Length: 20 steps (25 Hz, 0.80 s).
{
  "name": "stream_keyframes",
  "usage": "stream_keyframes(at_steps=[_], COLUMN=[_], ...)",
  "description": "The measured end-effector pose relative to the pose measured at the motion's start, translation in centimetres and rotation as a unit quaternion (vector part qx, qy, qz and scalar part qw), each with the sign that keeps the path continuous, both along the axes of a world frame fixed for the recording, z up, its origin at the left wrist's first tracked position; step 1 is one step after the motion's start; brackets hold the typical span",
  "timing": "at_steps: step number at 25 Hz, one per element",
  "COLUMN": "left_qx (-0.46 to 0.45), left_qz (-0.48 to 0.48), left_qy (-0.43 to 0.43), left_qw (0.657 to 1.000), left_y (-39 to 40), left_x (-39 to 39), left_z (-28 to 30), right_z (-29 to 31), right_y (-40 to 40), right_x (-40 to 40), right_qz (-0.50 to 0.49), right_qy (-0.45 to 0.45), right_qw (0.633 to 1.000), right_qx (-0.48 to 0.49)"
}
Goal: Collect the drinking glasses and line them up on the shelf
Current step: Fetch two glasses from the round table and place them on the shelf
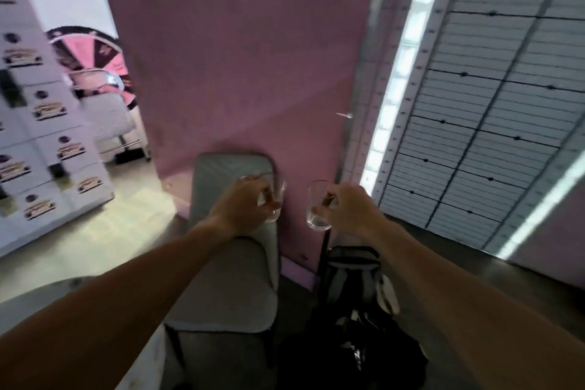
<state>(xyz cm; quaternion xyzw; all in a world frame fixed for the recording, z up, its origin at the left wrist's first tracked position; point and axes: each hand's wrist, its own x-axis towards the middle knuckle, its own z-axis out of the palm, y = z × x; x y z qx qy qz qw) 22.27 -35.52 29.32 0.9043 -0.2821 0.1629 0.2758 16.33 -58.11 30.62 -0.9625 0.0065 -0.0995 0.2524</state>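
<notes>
Ahead, each hand's grip holds a glass (pixel 274 203) (pixel 318 210) above grey chair (pixel 234 279) and backpack (pixel 351 279).

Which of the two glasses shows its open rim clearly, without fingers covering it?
The glass in the right hand, glass: its oval rim is fully visible. The left hand wraps over the other glass, hiding most of its rim.

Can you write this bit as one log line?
left hand: holds glass | right hand: holds second glass | shelf: not in view

two clear drinking glasses, left glass (pixel 274 203), right glass (pixel 317 209), upright, apart
</notes>
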Motion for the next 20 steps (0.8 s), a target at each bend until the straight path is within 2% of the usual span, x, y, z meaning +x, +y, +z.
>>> stream_keyframes(at_steps=[4,7,12,20], left_qx=[0.033,0.031,0.033,0.07], left_qz=[-0.124,-0.174,-0.291,-0.418], left_qy=[-0.008,0.01,0.028,0.037], left_qw=[0.992,0.984,0.956,0.905], left_y=[-12.2,-19.9,-32.6,-48.3], left_x=[-6.1,-10.6,-19.1,-27.5], left_z=[0.1,0.2,0.8,-0.5], right_z=[1.5,2.0,2.2,0.7], right_y=[-10.1,-16.1,-25.3,-35.3], right_x=[-11.2,-19.1,-31.7,-43.2], right_qz=[-0.085,-0.161,-0.296,-0.435], right_qy=[-0.024,-0.013,-0.005,-0.013], right_qw=[0.996,0.987,0.955,0.9], right_qx=[0.007,0.005,0.012,0.038])
